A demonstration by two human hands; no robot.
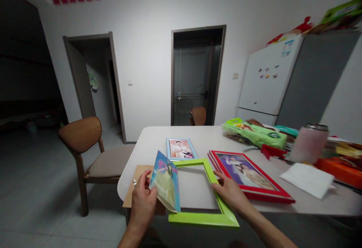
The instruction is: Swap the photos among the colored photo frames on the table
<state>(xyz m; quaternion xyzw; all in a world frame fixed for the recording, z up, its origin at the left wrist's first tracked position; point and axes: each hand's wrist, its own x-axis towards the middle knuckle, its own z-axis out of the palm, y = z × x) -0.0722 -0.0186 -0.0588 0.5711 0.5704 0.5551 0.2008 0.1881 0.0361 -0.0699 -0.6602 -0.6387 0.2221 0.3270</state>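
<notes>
My left hand pinches the left edge of a photo print with a blue background and a pale yellow-green gown. The print is tilted and covers the left side of a lime green picture frame. My right hand grips the right side of that frame, which has an open middle through which the white table shows. Under and beside my left hand lies a brown backing board with small metal clips. Right of my right hand, red picture frames lie stacked, the top one with a photo of people in it.
A light blue framed photo lies farther back on the white table. To the right are a green packet, a pink tumbler, white paper and an orange box. A wooden chair stands left of the table.
</notes>
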